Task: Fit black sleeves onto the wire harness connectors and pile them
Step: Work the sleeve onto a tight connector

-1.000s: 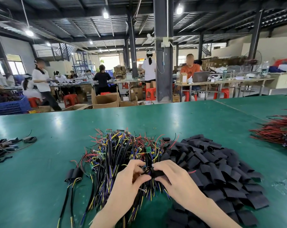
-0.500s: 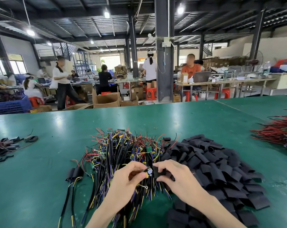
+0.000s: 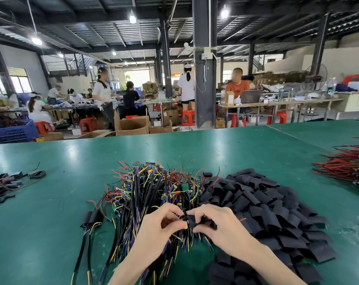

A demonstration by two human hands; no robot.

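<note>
Wide factory hall under a dark steel roof, a black pillar (image 3: 204,79) in the middle distance, people at far benches among red stools and cardboard boxes. In front, a broad green worktop (image 3: 71,171). By its near edge, somewhat toward the right edge, a big pile of flat black sleeves (image 3: 267,206). Touching that pile on its left-edge side, a heap of wire harnesses (image 3: 149,192) in black, yellow, blue and red, with small green boards among the strands. At the right edge, well apart, a bundle of red wires (image 3: 347,167); at the left edge, a smaller dark bundle (image 3: 3,184). Just beside the heap, toward the left edge, two sleeved harnesses (image 3: 92,218), leads trailing to the near edge. Above the near side of the heap, both hands together: left hand (image 3: 154,229) pinching a yellow-tipped connector (image 3: 186,224) between thumb and forefinger, right hand (image 3: 219,225) gripping one black sleeve (image 3: 195,222) with curled fingers, sleeve mouth touching the connector. Impossible to tell how far in.
</note>
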